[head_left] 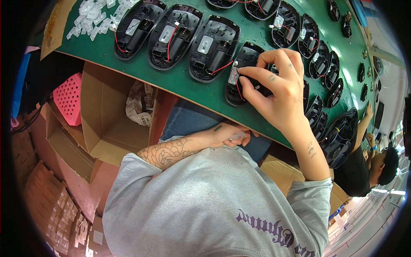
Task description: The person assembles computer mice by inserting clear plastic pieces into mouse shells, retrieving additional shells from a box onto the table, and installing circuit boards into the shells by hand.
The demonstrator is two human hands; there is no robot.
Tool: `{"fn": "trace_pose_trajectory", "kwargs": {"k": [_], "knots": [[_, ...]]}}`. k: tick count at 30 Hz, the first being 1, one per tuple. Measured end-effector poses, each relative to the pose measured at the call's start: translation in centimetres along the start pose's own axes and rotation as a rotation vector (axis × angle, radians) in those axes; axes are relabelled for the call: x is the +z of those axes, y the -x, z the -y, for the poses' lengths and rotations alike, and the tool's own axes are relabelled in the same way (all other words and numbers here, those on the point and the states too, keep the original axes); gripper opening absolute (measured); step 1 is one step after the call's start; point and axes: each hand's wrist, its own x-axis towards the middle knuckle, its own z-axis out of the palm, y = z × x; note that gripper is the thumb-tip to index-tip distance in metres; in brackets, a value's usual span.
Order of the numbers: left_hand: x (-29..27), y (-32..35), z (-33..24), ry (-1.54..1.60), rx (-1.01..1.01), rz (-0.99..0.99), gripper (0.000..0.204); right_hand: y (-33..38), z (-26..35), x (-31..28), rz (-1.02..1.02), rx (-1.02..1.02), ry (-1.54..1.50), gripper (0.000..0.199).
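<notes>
My right hand (pixel 280 83) is over a black computer-mouse base shell (pixel 234 93) near the table's front edge. Its thumb and forefinger pinch at a small clear plastic piece (pixel 233 75) in the shell's middle, where a red wire also runs. The hand covers part of that shell. My left hand (pixel 234 136) rests below the table edge, close to my body, its fingers curled around clear plastic pieces (pixel 238 135). To the left of the worked shell lie more mouse shells (pixel 214 49), each with a clear piece, a battery bay and a red wire.
Loose clear plastic pieces (pixel 92 19) are heaped at the green table's (pixel 102 51) far left. More shells stand in rows to the right. Open cardboard boxes (pixel 105 115) and a pink perforated basket (pixel 68 98) sit below the edge. Another person (pixel 364 162) is at the right.
</notes>
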Motion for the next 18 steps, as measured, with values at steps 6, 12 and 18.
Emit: {"fn": "trace_pose_trajectory", "kwargs": {"k": [6,12,18], "knots": [[0.00,-0.13,0.12,-0.017,0.000,-0.004,0.041,-0.33,0.10,0.01,0.034,0.025,-0.044,0.018],[0.18,0.03,-0.01,-0.026,0.020,-0.014,0.040,-0.59,-0.12,-0.14,0.071,-0.002,-0.011,0.014],[-0.12,-0.05,0.25,-0.021,0.016,0.001,0.040,-0.81,0.31,-0.27,0.078,0.022,0.041,0.012]]}}
